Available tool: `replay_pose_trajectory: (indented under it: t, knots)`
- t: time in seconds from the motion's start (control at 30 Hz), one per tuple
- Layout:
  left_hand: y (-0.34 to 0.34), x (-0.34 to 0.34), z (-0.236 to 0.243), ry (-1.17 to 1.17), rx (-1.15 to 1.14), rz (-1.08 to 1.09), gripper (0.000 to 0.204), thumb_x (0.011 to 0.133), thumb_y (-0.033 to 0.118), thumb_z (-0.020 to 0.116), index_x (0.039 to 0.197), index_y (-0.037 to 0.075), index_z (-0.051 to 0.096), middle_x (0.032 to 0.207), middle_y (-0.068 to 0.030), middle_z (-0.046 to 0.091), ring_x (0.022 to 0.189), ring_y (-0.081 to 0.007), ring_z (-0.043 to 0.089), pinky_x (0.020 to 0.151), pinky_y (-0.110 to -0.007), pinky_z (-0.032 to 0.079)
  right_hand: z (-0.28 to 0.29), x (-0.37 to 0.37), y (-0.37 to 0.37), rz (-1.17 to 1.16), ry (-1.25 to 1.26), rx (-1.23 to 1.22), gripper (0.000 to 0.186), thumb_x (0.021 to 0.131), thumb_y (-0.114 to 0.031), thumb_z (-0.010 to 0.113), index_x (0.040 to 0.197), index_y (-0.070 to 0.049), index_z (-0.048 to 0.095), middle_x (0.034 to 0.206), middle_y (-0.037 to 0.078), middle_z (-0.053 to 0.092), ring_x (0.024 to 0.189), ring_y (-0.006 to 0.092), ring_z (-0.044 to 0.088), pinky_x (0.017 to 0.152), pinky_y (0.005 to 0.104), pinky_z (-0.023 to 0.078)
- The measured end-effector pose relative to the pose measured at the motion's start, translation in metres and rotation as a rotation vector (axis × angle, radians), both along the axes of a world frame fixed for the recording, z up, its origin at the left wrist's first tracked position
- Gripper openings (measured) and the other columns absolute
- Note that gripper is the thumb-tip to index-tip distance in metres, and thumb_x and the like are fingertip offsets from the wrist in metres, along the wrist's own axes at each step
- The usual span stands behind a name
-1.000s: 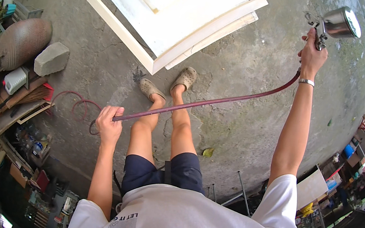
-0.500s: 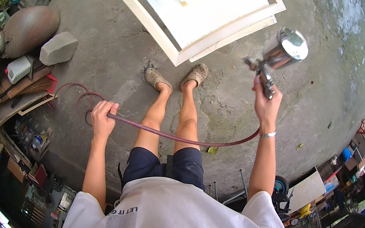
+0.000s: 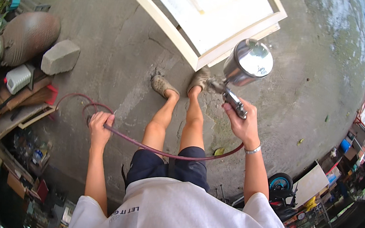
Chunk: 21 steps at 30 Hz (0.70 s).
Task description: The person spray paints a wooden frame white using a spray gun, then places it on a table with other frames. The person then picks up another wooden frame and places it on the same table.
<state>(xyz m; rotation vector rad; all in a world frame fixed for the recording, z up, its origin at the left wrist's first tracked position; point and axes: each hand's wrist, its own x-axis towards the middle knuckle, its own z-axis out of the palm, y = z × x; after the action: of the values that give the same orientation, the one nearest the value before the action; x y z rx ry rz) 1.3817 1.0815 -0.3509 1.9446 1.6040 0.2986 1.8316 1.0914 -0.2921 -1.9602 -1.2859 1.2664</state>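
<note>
Gripped in my right hand (image 3: 244, 122) is a metal spray gun (image 3: 233, 100) with a shiny round cup (image 3: 249, 63) on top. Its nozzle end points left, above my right shoe. My left hand (image 3: 100, 126) is closed around a dark red air hose (image 3: 163, 152). The hose sags across my legs and curves up toward my right hand; where it joins the gun is hidden. Ahead of me stands a pale wooden frame (image 3: 160, 21) around a white panel (image 3: 206, 12) with yellowish patches. The gun's cup is near the frame's right corner in the picture.
Concrete floor (image 3: 120, 58) spreads around my feet. At left are a grey block (image 3: 60, 57), a big brown clay jar (image 3: 32, 39), a white plastic jug (image 3: 18, 78) and loose boards. A wheel (image 3: 280, 181) and a cluttered shelf stand at lower right.
My right hand has swung the spray gun left and nearer to me. My left hand still holds the hose, slightly lower. The frame appears shifted right in the picture.
</note>
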Motion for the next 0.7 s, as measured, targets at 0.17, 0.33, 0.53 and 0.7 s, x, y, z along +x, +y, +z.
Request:
replay_pose_trajectory:
  t: [0.17, 0.33, 0.53, 0.7]
  knots:
    - [0.021, -0.03, 0.016, -0.081, 0.023, 0.132, 0.044, 0.079, 0.026, 0.083, 0.069, 0.0, 0.048, 0.065, -0.0082, 0.042, 0.061, -0.0247, 0.042, 0.056, -0.039, 0.035, -0.006, 0.031, 0.057, -0.141, -0.216, 0.217, 0.018, 0.091, -0.015, 0.072, 0.093, 0.003, 0.071, 0.065, 0.011, 0.063, 0.058, 0.0133, 0.058, 0.055, 0.0331, 0.045]
    - [0.069, -0.035, 0.035, -0.121, 0.114, 0.089, 0.069, 0.065, 0.056, 0.086, 0.066, 0.004, 0.041, 0.064, -0.0094, 0.042, 0.06, -0.0277, 0.043, 0.055, -0.04, 0.035, 0.01, 0.071, 0.147, -0.316, -0.364, 0.351, 0.032, 0.099, -0.029, 0.065, 0.089, 0.0, 0.072, 0.062, 0.002, 0.066, 0.041, 0.0065, 0.05, 0.04, 0.0259, 0.037]
    - [0.118, -0.03, 0.035, -0.281, 0.127, 0.227, 0.059, 0.098, 0.05, 0.054, 0.066, 0.002, 0.043, 0.06, -0.0093, 0.042, 0.057, -0.0253, 0.045, 0.053, -0.038, 0.032, 0.001, 0.078, 0.261, -0.418, -0.428, 0.448, 0.04, 0.099, -0.037, 0.064, 0.087, 0.0, 0.073, 0.06, 0.002, 0.065, 0.039, 0.0079, 0.051, 0.037, 0.0263, 0.038]
    - [0.159, -0.032, 0.027, -0.208, 0.145, 0.349, 0.053, 0.103, 0.034, 0.046, 0.063, 0.0, 0.043, 0.057, -0.0102, 0.043, 0.054, -0.0259, 0.045, 0.052, -0.039, 0.032, -0.043, 0.057, 0.327, -0.384, -0.444, 0.455, 0.046, 0.099, -0.043, 0.063, 0.08, -0.002, 0.074, 0.051, 0.0, 0.058, 0.04, 0.0092, 0.053, 0.039, 0.0258, 0.037]
